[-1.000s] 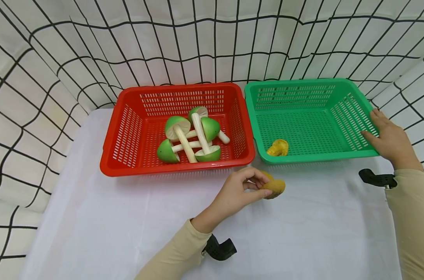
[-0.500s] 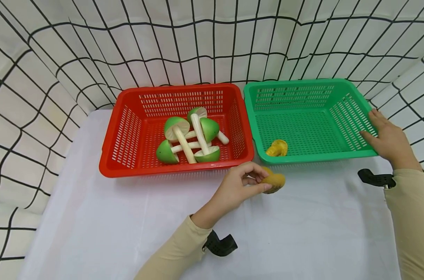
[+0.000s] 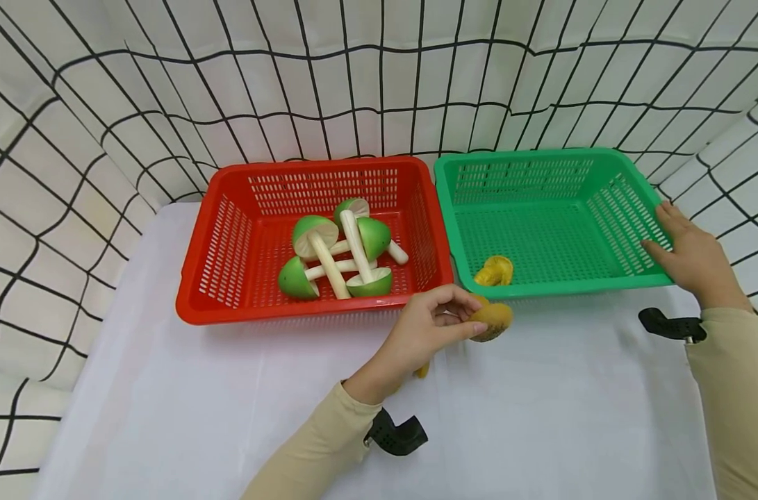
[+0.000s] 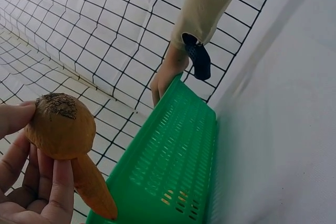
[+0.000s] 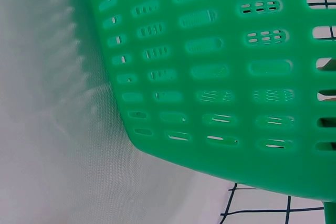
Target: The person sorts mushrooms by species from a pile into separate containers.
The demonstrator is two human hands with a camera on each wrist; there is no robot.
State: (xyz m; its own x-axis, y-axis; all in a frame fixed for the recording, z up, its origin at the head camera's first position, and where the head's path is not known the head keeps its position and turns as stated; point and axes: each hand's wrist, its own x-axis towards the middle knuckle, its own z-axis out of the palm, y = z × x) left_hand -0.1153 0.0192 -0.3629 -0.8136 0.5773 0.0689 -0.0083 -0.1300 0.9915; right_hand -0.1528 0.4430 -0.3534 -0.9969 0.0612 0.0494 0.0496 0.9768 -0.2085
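Note:
In the head view my left hand (image 3: 430, 326) pinches a yellow-brown mushroom (image 3: 494, 321) just in front of the green basket (image 3: 579, 285). Up close in the left wrist view, the held mushroom (image 4: 63, 129) shows a round cap with a rough dark patch and a stem pointing down toward the basket's rim. A yellow mushroom (image 3: 495, 271) lies inside the green basket, at its near left corner. My right hand (image 3: 694, 257) rests on that basket's right rim with its fingers fairly straight. Below my left hand, a small yellow piece (image 3: 422, 370) peeks out, mostly hidden.
To the left stands a red basket (image 3: 303, 311) with several green-capped, white-stemmed mushrooms (image 3: 335, 253). Both baskets sit side by side on a white cloth (image 3: 541, 417). White cloth walls with black grid lines (image 3: 379, 83) enclose the back and sides.
My left hand has lifted the mushroom slightly toward the green basket. The yellow piece under the hand has come into sight. My right hand stays on the rim.

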